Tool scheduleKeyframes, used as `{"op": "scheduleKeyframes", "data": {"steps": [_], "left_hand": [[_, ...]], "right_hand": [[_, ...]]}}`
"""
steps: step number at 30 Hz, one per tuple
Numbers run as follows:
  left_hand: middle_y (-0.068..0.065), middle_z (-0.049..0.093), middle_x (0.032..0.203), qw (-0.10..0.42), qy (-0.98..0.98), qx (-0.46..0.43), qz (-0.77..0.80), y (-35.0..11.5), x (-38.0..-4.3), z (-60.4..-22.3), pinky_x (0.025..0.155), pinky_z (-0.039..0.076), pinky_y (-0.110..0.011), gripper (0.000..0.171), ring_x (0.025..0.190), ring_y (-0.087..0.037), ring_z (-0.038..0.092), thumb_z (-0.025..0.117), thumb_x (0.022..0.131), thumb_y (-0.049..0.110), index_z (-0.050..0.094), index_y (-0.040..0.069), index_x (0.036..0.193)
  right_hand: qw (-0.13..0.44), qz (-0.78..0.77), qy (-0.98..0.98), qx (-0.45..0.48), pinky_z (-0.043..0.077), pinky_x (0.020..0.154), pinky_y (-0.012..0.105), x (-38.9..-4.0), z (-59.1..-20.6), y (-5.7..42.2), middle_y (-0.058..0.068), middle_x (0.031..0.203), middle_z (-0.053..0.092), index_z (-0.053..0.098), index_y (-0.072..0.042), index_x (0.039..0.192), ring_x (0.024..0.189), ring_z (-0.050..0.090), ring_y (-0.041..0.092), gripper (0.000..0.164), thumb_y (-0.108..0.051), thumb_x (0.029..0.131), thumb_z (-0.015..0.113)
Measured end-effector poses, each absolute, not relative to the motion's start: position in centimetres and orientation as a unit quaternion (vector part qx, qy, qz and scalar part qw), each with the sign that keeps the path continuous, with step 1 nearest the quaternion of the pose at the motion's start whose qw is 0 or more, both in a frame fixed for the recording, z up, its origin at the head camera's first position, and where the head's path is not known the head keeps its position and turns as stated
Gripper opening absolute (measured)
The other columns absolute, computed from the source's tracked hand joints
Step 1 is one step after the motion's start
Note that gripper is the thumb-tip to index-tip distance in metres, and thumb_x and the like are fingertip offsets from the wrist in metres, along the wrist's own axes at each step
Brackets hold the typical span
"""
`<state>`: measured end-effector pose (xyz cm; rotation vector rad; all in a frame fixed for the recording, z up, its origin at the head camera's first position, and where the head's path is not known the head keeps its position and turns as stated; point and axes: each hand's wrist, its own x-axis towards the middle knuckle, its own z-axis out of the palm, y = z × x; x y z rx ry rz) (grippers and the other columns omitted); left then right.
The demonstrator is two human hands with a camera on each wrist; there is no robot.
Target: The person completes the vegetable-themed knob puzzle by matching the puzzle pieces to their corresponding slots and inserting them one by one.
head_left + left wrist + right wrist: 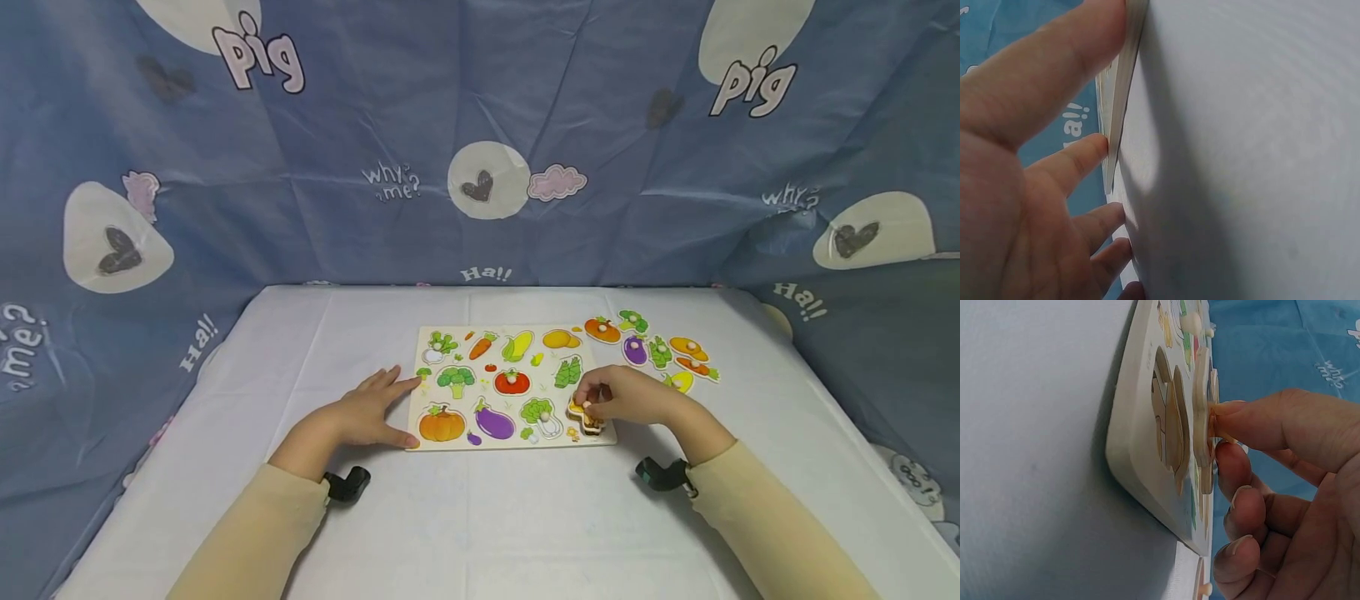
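A pale vegetable puzzle board (pixel 487 444) lies flat on the white table. My left hand (pixel 365 410) spreads its fingers at the board's left edge, thumb and index finger touching it; the left wrist view shows the thumb (pixel 1054 69) against the board's side. With thumb and fingertips my right hand (pixel 637 396) pinches the knob of a brown-and-yellow puzzle piece (pixel 1202 412). That piece is held just above the board's lower right corner, over a cut-out recess (pixel 1169 419). A tomato piece (pixel 507 387) and a leafy green-and-white piece (pixel 537 409), both with knobs, sit in the board.
Loose knobbed pieces lie right of the board: a pumpkin (pixel 596 332), a broccoli (pixel 636 323), an eggplant (pixel 635 354), a green piece (pixel 660 358), a carrot (pixel 690 365) and other yellow ones. A blue printed cloth (pixel 420 233) hangs behind the table.
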<state>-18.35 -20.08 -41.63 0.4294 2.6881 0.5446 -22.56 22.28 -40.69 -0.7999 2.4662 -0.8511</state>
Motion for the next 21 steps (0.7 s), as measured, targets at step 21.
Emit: {"op": "scheduleKeyframes", "data": {"steps": [21], "left_hand": [[-0.024, 0.015, 0.164, 0.179, 0.955, 0.143, 0.185, -19.90, -18.38, -41.73, 0.113, 0.016, -0.072, 0.103, 0.149, -0.048, 0.009, 0.082, 0.074, 0.054, 0.035, 0.016, 0.157]], "right_hand": [[0.216, -0.304, 0.881, -0.291, 0.045, 0.067, 0.026, -22.54, -41.64, 22.15, -0.004, 0.081, 0.060, 0.069, -0.014, 0.092, 0.078, 0.053, 0.017, 0.009, -0.007, 0.089, 0.074]]}}
